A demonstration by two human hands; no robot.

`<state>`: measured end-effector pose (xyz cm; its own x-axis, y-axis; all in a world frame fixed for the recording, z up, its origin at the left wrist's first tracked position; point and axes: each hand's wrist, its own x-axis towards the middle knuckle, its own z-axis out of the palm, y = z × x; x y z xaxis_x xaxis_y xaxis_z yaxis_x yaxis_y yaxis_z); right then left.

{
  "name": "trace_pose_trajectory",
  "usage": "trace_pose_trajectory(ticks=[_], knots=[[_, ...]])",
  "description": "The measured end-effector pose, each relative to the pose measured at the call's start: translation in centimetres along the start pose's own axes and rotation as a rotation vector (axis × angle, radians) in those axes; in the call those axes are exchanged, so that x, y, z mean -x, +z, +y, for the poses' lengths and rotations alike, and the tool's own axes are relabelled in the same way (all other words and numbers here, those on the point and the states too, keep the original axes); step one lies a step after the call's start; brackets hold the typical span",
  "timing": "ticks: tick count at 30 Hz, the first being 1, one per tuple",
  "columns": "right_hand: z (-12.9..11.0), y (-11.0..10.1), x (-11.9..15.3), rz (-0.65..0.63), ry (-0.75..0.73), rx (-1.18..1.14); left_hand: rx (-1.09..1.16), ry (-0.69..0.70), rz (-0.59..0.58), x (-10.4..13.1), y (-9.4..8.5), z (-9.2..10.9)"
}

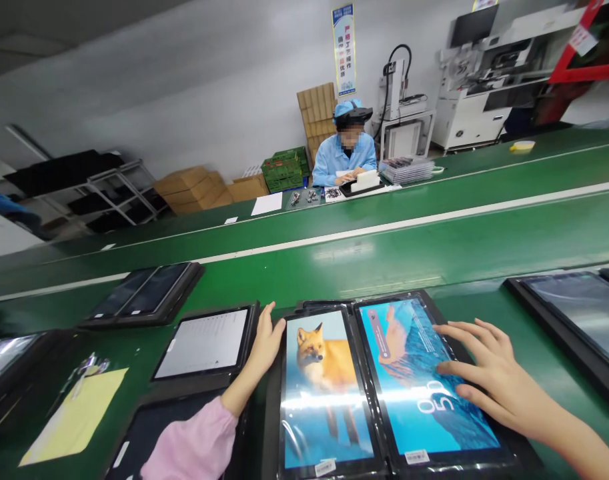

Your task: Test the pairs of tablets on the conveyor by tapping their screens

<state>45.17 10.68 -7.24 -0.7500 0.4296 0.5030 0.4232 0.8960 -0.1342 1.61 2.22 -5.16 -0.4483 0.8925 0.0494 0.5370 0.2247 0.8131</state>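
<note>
Two lit tablets lie side by side in a black tray before me. On the left tablet (317,393) is a fox picture; the right tablet (409,373) has a blue lock screen with a clock and a pop-up. My right hand (489,373) is open, fingers spread over the right tablet's screen, fingertips at or on the glass. At the left tablet's upper left edge, my left hand (268,339) is open beside the tray, with its fingers partly hidden by their angle. Further left lies another tablet (204,343) with a whitish screen.
More dark tablets (144,290) in trays lie at left, and another tray of tablets (579,320) at right. A yellow sheet (79,413) lies on the green bench (484,233). Across it sits a co-worker (347,150) in blue, near stacked clear trays (407,170).
</note>
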Motion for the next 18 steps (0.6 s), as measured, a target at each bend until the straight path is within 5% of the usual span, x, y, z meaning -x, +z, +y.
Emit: trace_pose_trajectory(ticks=[8,12,18], knots=[[-5.1,-0.8,-1.3,-0.062,-0.263,0.025,0.15,0.012,0.017,0.1,-0.6,3.5],[-4.3,-2.3,-0.1,-0.045,-0.166,0.005,0.153,0.129,0.135,1.2,-1.2,5.8],[-1.8,-0.8,4.2,0.032,-0.041,-0.036,-0.025,0.239,-0.039,6.1,-4.0,7.0]])
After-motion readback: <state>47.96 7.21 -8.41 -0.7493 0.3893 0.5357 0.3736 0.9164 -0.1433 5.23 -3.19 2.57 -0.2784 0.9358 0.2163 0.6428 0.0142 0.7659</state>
